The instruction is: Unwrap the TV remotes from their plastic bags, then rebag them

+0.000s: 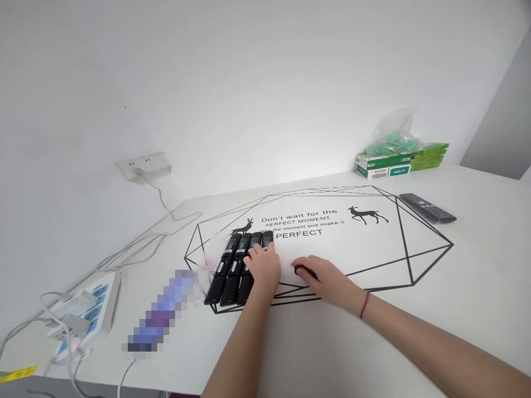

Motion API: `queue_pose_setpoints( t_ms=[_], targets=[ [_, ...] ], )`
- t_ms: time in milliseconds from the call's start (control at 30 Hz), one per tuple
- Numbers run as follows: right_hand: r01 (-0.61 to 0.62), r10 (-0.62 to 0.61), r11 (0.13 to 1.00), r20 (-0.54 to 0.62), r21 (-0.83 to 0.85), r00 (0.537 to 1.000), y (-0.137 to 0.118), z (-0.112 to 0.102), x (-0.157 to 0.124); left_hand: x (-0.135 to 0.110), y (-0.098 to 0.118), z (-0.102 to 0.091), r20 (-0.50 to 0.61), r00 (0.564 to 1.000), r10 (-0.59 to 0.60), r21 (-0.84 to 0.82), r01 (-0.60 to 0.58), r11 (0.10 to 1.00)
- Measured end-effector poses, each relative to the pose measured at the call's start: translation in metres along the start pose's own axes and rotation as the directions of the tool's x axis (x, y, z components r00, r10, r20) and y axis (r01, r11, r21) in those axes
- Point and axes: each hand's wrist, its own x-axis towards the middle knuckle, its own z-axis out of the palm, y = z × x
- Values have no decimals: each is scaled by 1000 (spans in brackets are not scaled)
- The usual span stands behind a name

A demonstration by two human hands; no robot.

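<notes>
Several black remote controls [232,265] lie side by side on the white table, backs up, with small pale labels on them. My left hand [265,265] rests over the rightmost ones, its fingers curled onto the end remote control and hiding much of it. To the right, my right hand [321,276] is closed around a small black piece [306,271] just above the tabletop. Most of that piece is hidden by the fingers, so its kind cannot be made out. A gap separates my two hands.
A wrapped remote control [429,209] lies at the right. Green-and-white boxes [384,164] under a plastic bag [394,135] stand by the wall. At left are a power strip [97,320], loose cables [136,249], a blurred-out device [161,312] and a wall socket [145,165].
</notes>
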Motion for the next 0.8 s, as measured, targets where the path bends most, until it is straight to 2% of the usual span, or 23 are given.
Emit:
queue_pose_setpoints(
  t_ms=[167,333,400,500,567,633,700,800],
  targets=[
    [12,-3,985,55,-172,998,-5,-4,-6,1,-3,0,-11,1000,5,-10,-5,1000],
    [-9,12,944,7,-329,1000,-2,-7,-6,2,-4,-1,5,1000,-8,-8,8,1000],
    [-23,20,961,-12,-276,1000,2,-8,-4,2,-4,0,8,1000,-11,-11,11,1000],
    [-93,91,995,-29,-41,995,6,-7,0,2,-7,0,-3,1000,-11,-42,11,999],
    [-168,169,977,11,131,986,7,-7,3,3,-11,-2,-18,1000,-14,-91,12,996],
    [-219,207,953,78,211,975,5,-7,3,6,-17,-8,-22,999,-36,-157,32,987],
    [-184,169,968,96,172,981,3,-9,2,9,-26,-16,9,996,-87,-223,87,971],
    [-63,62,998,46,12,997,3,-14,0,14,-41,-25,60,982,-176,-300,186,936]
  ],
)
